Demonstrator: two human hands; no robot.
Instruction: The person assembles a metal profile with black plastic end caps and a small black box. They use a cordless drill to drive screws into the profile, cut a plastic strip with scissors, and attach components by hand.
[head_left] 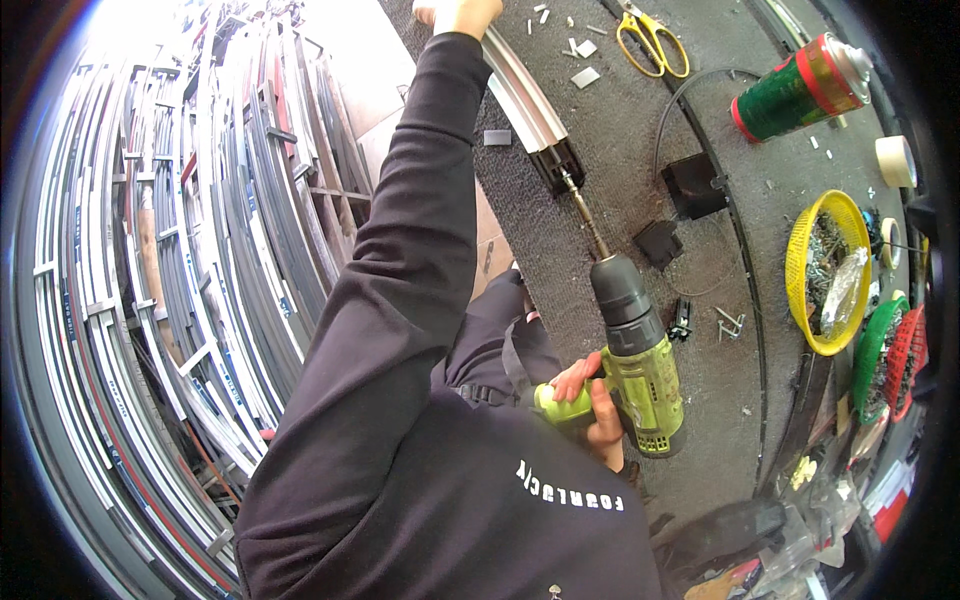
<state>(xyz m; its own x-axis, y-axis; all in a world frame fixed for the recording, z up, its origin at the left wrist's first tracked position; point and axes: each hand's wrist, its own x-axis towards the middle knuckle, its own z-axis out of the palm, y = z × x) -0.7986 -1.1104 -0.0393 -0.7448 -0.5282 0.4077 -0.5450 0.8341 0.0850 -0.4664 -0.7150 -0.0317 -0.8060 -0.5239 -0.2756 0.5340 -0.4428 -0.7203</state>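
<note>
My right hand (597, 410) is wrapped round the grip of a lime-green and black cordless drill (640, 385). The drill's long bit (586, 215) reaches up to the near end of a silver-white aluminium profile (525, 100), where a black end piece (556, 165) sits. At the top edge of the view, my outstretched left arm ends in my left hand (462, 14), closed on the profile farther along; part of that hand is cut off by the frame. Black plastic pieces (692, 187) and several loose screws (730, 322) lie right of the bit.
On the dark carpeted bench (600, 140) are yellow-handled scissors (652, 42), a green-red spray can (803, 88) and a tape roll (895, 162). A yellow basket of screws (827, 272) stands right, beside green (880, 358) and red baskets (905, 362). Racked long profiles (190, 250) fill the left.
</note>
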